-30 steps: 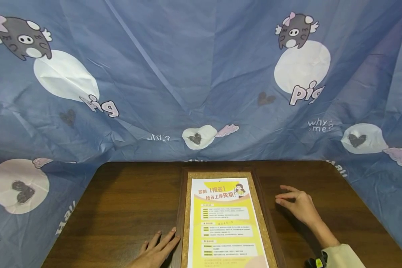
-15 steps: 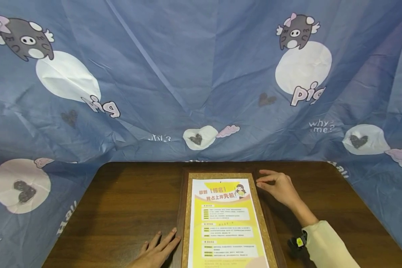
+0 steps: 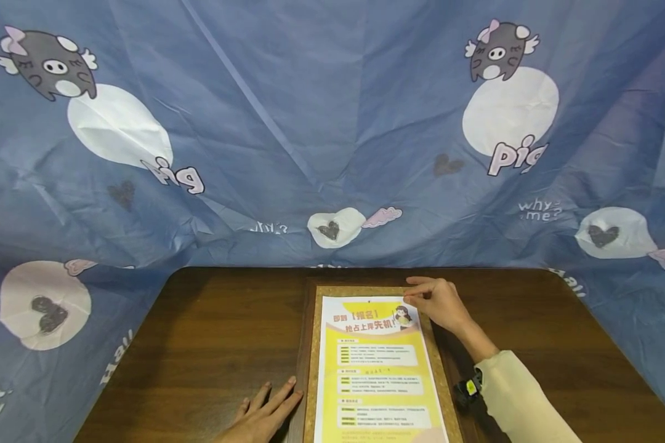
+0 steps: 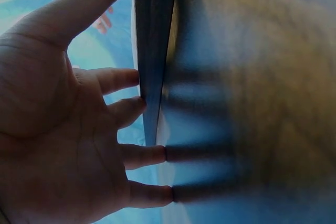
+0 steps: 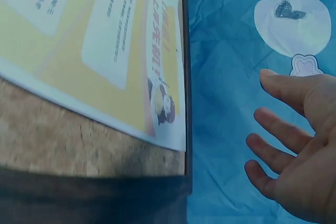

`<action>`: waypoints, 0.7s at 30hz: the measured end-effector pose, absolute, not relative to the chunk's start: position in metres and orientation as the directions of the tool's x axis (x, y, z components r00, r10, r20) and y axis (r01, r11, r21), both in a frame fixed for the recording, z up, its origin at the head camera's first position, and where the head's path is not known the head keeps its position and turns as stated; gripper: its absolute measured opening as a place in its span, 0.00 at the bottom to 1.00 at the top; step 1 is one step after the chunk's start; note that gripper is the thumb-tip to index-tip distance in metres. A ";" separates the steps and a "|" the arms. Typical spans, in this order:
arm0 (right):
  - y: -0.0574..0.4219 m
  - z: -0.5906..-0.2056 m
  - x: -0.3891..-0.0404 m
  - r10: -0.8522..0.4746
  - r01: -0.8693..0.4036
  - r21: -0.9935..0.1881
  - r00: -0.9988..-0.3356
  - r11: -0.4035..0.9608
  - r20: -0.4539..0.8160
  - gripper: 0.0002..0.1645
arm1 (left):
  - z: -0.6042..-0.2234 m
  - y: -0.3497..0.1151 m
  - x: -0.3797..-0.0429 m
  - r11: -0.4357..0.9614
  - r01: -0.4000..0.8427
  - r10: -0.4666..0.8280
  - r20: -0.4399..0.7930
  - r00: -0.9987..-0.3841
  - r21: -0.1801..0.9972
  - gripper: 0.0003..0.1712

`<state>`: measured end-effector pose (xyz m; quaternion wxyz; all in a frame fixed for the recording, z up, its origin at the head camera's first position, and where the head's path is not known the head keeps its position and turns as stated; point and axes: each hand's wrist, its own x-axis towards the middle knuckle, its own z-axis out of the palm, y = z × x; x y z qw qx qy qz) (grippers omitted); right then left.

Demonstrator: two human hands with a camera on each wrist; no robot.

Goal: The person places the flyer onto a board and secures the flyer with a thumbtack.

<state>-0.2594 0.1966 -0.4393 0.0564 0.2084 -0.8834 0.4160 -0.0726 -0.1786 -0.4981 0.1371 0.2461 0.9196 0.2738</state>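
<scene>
A wood-framed cork board (image 3: 314, 369) lies on the dark wooden table, with a yellow and white poster (image 3: 385, 370) covering most of it. A small dark pin (image 3: 369, 301) shows at the poster's top middle. My left hand (image 3: 263, 418) rests on the table with fingers spread, their tips at the frame's left edge. At the poster's top right corner is my right hand (image 3: 443, 307), thumb and index finger close together. In the right wrist view its other fingers are loosely bent. I cannot tell whether something small is between thumb and index finger.
A blue cloth (image 3: 310, 123) printed with pigs and hearts hangs behind the table (image 3: 216, 332) and along its sides. A dark band with a yellow-green patch (image 3: 471, 387) sits at the right wrist, beside a pale sleeve (image 3: 518, 394).
My right hand has moved left from the bare table, over the frame's right side, to the poster's top right corner. My left hand stays beside the frame. The head view has shifted slightly.
</scene>
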 end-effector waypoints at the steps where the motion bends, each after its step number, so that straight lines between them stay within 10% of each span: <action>1: 0.194 -0.439 -0.260 -0.321 -0.416 -0.713 -0.906 0.565 0.274 0.06 | -0.498 -0.179 -0.072 0.727 0.383 0.530 -0.110 -0.841 0.570 0.52; 21: 0.158 -0.446 -0.275 -0.223 -0.317 -0.760 -0.947 0.567 0.229 0.07 | -0.497 -0.178 -0.073 0.745 0.374 0.524 -0.138 -0.840 0.553 0.53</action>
